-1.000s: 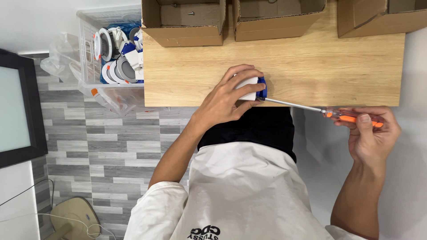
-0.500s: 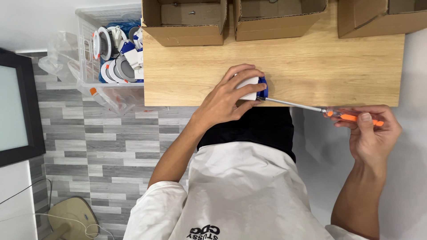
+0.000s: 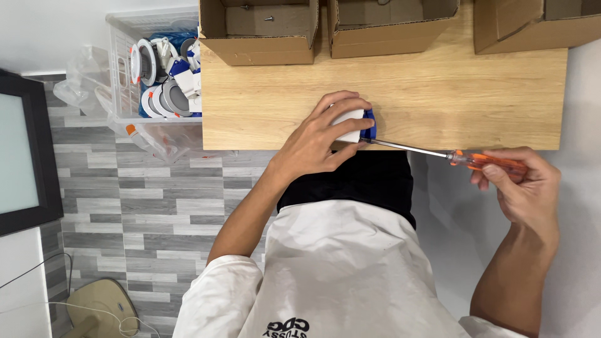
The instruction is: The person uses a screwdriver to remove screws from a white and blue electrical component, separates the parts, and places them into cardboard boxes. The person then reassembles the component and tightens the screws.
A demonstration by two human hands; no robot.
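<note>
My left hand (image 3: 322, 138) is clamped over a small white and blue part (image 3: 358, 124) at the front edge of the wooden table (image 3: 438, 94). My right hand (image 3: 519, 188) grips the orange handle of a screwdriver (image 3: 463, 158). Its long metal shaft runs left, and the tip touches the blue end of the part. Most of the part is hidden under my fingers.
Three open cardboard boxes (image 3: 260, 31) line the back of the table; one holds a screw. A clear plastic bin (image 3: 156, 69) of white, blue and orange round parts stands left of the table. A dark-framed panel (image 3: 25, 156) leans at far left on the grey tiled floor.
</note>
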